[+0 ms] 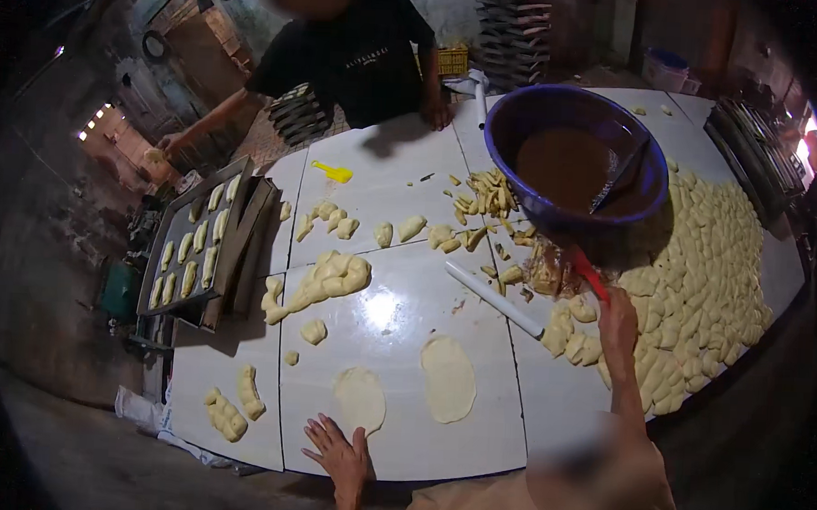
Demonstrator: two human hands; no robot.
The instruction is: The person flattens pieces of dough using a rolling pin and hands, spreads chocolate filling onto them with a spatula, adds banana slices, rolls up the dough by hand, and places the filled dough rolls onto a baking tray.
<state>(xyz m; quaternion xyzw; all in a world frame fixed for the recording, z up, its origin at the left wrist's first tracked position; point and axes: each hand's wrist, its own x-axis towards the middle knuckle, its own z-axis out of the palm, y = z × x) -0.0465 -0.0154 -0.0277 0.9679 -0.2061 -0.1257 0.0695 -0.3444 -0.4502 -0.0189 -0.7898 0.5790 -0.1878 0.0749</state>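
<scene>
My left hand [338,450] rests on the white table with its fingers spread. It lies just below a flat oval of dough [360,399], the thumb close to its lower edge. A second flat dough oval [448,379] is to the right. My right hand [618,321] is closed around a red plastic utensil [590,274], whose kind I cannot make out. The utensil's far end reaches a brownish filling on clear plastic [550,268]. Left of my right hand lies a white rolling pin [494,300]. Several small dough pieces [569,333] sit between them.
A purple basin [538,201] of brown mixture stands at the back right, beside many dough pieces [689,295]. A tray [165,235] of shaped dough is at left. Dough lumps [335,277] and a yellow scraper [332,171] lie mid-table. A co-worker [371,62] stands opposite.
</scene>
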